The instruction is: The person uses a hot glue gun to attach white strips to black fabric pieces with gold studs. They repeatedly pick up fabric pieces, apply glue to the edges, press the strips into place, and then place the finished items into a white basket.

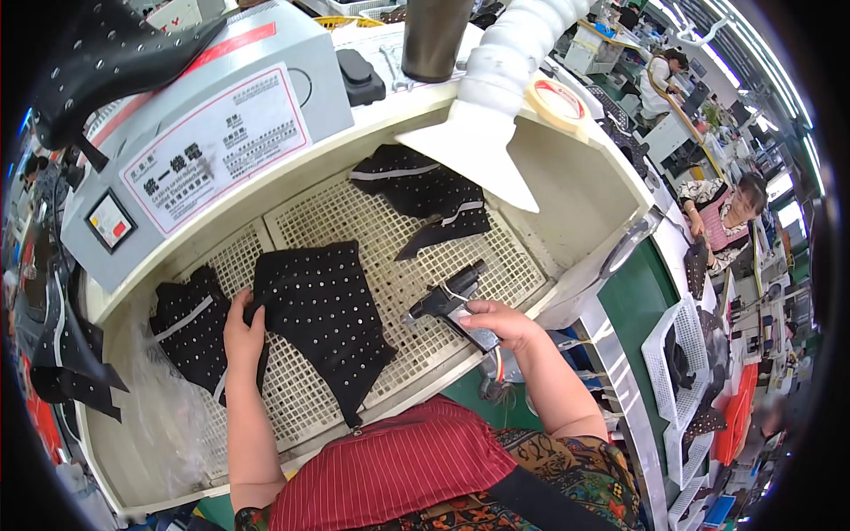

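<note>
My left hand point(243, 332) pinches the left edge of a large black shoe-upper piece point(323, 305) dotted with silver studs. The piece hangs flat over the cream grid point(398, 305) of a shallow work tray, its pointed end toward me. Held in my right hand point(506, 326) is a dark spray gun point(447, 301) with a silver handle; its front end faces the studded piece, apart from it. Left of my left hand lies another studded piece with a pale strip point(188, 319). More studded pieces point(416, 195) rest at the grid's far side.
A white flared duct point(482, 146) hangs over the tray's far side. Beyond the rim stand a grey machine box point(212, 133), a dark cup point(436, 40) and a tape roll point(560, 104). Clear plastic film point(168, 407) lies at left. White baskets point(677, 363) and a co-worker point(726, 217) are at right.
</note>
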{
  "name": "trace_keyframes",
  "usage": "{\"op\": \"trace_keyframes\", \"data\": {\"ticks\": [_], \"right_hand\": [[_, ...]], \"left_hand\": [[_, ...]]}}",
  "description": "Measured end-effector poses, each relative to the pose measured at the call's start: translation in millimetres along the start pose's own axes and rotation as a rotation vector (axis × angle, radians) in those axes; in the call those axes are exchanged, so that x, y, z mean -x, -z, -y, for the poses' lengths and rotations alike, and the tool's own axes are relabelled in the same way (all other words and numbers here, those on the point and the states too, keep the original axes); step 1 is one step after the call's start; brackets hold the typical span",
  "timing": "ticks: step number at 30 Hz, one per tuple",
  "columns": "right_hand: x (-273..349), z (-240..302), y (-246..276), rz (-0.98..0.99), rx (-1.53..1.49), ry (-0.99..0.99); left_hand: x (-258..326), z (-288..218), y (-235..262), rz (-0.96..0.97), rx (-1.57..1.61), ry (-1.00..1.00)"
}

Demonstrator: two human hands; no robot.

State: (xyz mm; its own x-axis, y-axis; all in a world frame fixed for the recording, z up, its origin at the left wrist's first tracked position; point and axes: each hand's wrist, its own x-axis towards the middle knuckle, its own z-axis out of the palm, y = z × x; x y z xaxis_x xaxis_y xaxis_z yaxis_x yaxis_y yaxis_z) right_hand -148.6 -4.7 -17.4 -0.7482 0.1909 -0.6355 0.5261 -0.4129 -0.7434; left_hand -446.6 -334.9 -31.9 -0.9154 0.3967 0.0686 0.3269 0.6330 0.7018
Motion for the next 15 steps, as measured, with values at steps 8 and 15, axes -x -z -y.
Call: {"op": "trace_keyframes", "data": {"ticks": [8, 15], "right_hand": [[6.5, 54.3, -53.4, 0.072, -0.049, 0.169], [-20.4, 93.3, -121.6, -0.105, 0.420, 0.378]], "left_hand": [[7.0, 16.0, 6.8, -0.047, 0.194, 0.048], [8.1, 21.4, 2.3, -0.056, 0.281, 0.049]]}}
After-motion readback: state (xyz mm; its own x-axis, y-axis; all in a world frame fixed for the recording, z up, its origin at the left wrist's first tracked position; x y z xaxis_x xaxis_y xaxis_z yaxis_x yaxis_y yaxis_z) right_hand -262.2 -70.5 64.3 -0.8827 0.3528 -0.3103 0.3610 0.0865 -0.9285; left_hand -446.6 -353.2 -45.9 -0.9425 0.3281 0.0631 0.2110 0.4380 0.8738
